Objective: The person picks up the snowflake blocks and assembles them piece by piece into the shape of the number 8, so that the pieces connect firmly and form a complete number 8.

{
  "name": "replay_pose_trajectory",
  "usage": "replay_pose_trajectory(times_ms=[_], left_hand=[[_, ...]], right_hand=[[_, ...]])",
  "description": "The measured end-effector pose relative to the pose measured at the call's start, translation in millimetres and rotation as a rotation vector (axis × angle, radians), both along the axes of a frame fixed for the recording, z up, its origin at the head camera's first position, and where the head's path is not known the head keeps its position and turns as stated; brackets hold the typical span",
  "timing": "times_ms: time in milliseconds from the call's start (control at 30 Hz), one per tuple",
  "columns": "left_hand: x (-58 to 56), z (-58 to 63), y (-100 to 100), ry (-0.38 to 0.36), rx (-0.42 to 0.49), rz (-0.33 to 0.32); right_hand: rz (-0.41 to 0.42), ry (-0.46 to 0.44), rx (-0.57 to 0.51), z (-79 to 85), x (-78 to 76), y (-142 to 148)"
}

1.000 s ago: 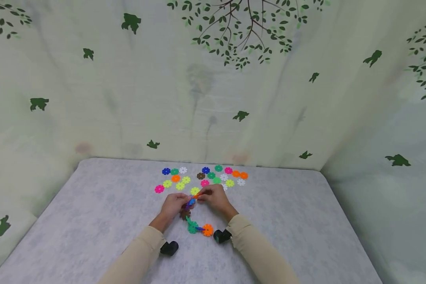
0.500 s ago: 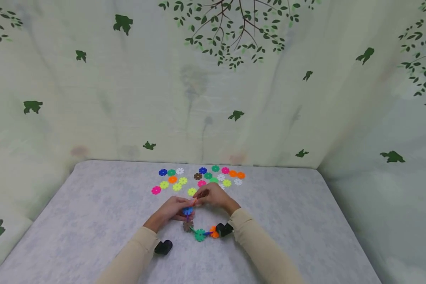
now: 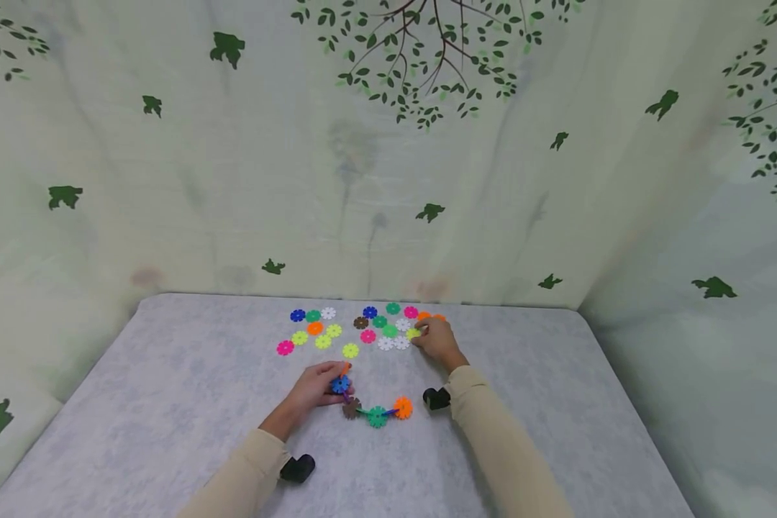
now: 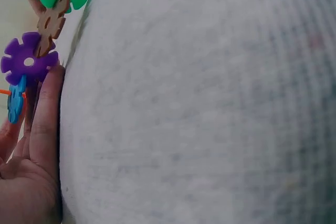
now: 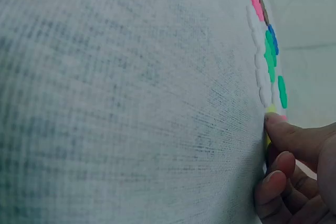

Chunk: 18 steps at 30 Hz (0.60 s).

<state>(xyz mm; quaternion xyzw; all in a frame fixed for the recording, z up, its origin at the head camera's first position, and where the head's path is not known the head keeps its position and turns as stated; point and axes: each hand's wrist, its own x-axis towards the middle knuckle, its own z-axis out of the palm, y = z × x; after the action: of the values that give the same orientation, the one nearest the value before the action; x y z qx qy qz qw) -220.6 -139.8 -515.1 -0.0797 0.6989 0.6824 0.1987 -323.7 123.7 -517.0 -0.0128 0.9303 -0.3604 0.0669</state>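
My left hand [image 3: 317,383] holds one end of a curved chain of notched flower-shaped interlocking discs. In the head view an orange disc [image 3: 345,369] and a light blue disc [image 3: 340,383] lie at its fingertips. From there the chain runs through a brown disc [image 3: 352,409] and a green disc [image 3: 377,416] to another orange disc [image 3: 403,408]. The left wrist view shows a purple disc [image 4: 29,59] against a finger. At the back right, my right hand [image 3: 440,342] pinches a yellow disc [image 3: 413,334] on the table, thumb and finger at its edges; the hand partly hides it.
Loose discs lie in two groups along the table's back, among them a pink disc [image 3: 285,348], a brown disc [image 3: 360,323] and white discs [image 3: 385,344]. A leaf-printed curtain [image 3: 265,180] stands behind the table [image 3: 168,374]. Black wrist devices [image 3: 298,469] hang below both sleeves.
My right hand has left the chain's orange disc and moved back and right to the loose yellow disc. The left hand keeps the chain, whose free end has swung outward to the right.
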Motion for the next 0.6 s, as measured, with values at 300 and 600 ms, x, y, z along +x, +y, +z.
replay_pose_trajectory(times_ms=[300,600], left_hand=[[-0.5,2.3,-10,0.037,0.039,-0.101],[-3.3,-4.3,-15,0.020,0.107,-0.104]], right_hand=[[-0.027,0.010,-0.006,-0.5,-0.2,-5],[-0.011,0.031,-0.412,2.3,17.3,-14]])
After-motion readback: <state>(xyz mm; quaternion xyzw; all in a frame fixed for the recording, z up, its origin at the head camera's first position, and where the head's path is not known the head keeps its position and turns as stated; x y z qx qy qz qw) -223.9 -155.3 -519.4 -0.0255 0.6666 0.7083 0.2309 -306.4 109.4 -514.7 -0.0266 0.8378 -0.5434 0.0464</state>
